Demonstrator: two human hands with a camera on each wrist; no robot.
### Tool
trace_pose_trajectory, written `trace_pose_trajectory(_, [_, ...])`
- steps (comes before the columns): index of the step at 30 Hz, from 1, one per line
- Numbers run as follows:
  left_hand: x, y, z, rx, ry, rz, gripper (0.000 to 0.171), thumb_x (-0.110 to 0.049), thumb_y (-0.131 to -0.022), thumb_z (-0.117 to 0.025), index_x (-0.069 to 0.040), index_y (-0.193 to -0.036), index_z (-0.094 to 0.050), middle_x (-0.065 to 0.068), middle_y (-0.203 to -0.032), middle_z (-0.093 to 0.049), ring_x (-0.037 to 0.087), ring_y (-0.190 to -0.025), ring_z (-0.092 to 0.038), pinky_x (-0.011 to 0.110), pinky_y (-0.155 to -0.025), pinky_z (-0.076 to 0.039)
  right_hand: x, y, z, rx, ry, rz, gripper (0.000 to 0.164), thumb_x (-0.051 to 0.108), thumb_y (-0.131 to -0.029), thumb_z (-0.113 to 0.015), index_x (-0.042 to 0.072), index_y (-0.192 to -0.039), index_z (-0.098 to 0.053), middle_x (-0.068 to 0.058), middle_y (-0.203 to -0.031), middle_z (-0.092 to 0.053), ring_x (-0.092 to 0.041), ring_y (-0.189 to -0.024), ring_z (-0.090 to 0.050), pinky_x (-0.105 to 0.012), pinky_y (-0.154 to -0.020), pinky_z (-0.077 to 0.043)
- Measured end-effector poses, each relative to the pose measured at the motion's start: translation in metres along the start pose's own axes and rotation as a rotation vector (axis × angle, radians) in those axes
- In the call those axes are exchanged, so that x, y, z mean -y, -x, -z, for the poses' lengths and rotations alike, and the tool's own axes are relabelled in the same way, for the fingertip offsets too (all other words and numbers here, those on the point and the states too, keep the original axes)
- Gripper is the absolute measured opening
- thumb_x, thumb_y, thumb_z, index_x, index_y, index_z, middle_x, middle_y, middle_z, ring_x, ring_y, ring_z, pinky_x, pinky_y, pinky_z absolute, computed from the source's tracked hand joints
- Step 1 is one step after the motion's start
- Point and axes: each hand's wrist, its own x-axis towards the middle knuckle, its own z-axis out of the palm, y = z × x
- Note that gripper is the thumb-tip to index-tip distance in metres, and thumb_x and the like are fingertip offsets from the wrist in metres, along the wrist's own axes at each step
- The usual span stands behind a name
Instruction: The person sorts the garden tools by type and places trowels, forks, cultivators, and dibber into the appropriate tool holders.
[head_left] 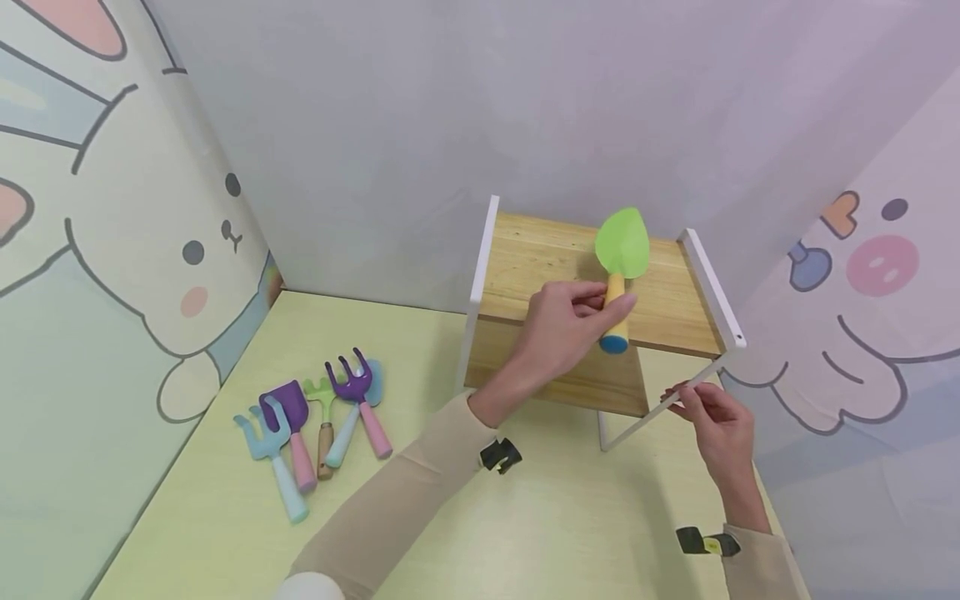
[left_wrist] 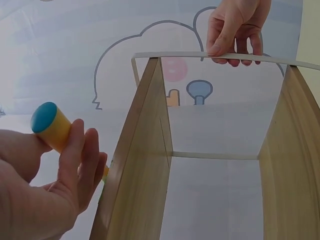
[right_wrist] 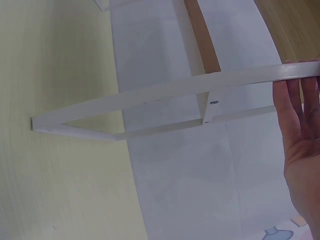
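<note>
My left hand (head_left: 558,329) pinches a toy trowel (head_left: 622,243) by its yellow handle, which ends in a blue cap. The green blade points away, over the top board of a small two-tier shelf (head_left: 525,258). In the left wrist view the handle (left_wrist: 59,131) sits between thumb and fingers, while most of the blade is hidden behind the board. On the right side of the shelf, my right hand (head_left: 720,429) holds the white front bar (head_left: 652,419) of the frame. The right wrist view shows its fingers (right_wrist: 287,110) against this white bar (right_wrist: 245,75).
To the left on the pale table (head_left: 525,517) lie several toy garden tools: a light blue fork (head_left: 281,475), a purple shovel (head_left: 288,407), a green rake (head_left: 322,392), a purple fork (head_left: 356,383) and a blue-bladed tool (head_left: 375,385). Cartoon-printed walls (head_left: 360,150) enclose the table.
</note>
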Motion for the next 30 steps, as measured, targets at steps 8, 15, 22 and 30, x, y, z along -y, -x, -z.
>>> trace_pose_trajectory(8, [-0.002,-0.013,-0.010,0.009,-0.039,0.000,0.029,-0.028,-0.098,-0.073,-0.001,-0.105,-0.079,-0.002,-0.076,-0.072,0.002,-0.065,-0.063,0.017,-0.052,-0.048,0.000,0.001,0.000,-0.009,0.002,-0.011,0.013,-0.018,-0.098,-0.052,-0.022,-0.106,-0.061,-0.004,-0.098,-0.076,-0.014,-0.090,-0.076,-0.029,-0.079,-0.059])
trace_pose_trajectory(15, [-0.002,-0.023,-0.018,0.009,-0.126,0.039,0.035,-0.033,-0.098,-0.072,-0.006,-0.076,-0.072,-0.009,-0.053,-0.045,0.005,-0.051,-0.039,0.018,-0.044,-0.026,0.000,0.001,0.001,-0.019,0.024,-0.030,0.012,-0.017,-0.099,-0.053,-0.021,-0.106,-0.061,-0.002,-0.098,-0.076,-0.012,-0.090,-0.076,-0.028,-0.079,-0.059])
trace_pose_trajectory(22, [-0.001,-0.029,-0.023,0.002,-0.175,0.094,0.044,-0.036,-0.099,-0.071,-0.011,-0.064,-0.061,-0.009,-0.051,-0.041,0.005,-0.050,-0.039,0.018,-0.045,-0.027,-0.001,0.001,0.000,-0.022,0.023,-0.026,0.012,-0.016,-0.099,-0.053,-0.021,-0.105,-0.061,-0.003,-0.098,-0.076,-0.012,-0.089,-0.076,-0.028,-0.079,-0.059])
trace_pose_trajectory(30, [-0.004,-0.037,-0.032,-0.022,-0.231,0.117,0.053,-0.037,-0.099,-0.070,-0.014,-0.057,-0.046,-0.010,-0.050,-0.032,0.005,-0.050,-0.035,0.017,-0.046,-0.024,-0.001,0.002,0.000,-0.025,0.023,-0.024,0.012,-0.016,-0.099,-0.053,-0.022,-0.106,-0.061,-0.004,-0.098,-0.076,-0.013,-0.090,-0.075,-0.028,-0.079,-0.059])
